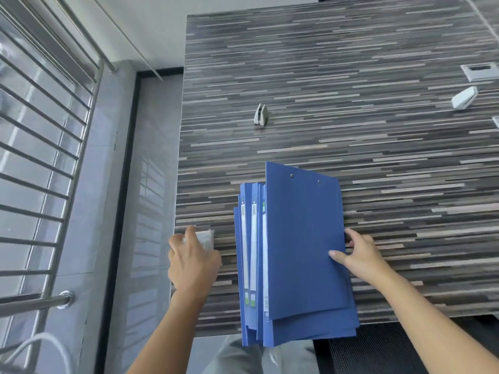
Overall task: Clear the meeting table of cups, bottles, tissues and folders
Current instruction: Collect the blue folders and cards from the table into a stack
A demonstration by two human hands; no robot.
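Observation:
A stack of several blue folders (pixel 299 255) lies at the near edge of the striped meeting table (pixel 351 90), overhanging it toward me. My right hand (pixel 356 255) grips the stack's right edge, thumb on the top cover and fingers curled under. My left hand (pixel 191 259) reaches to the table's near left corner, its fingers on a small clear plastic-wrapped tissue pack (pixel 206 238); the hand hides how the fingers close on it.
A small white name-card stand (pixel 261 114) sits mid-table. Another white stand (pixel 465 98) and a grey cable socket plate (pixel 479 71) are at the far right. A metal window railing (pixel 40 157) runs along the left. A black mesh chair (pixel 378 354) sits below the table edge.

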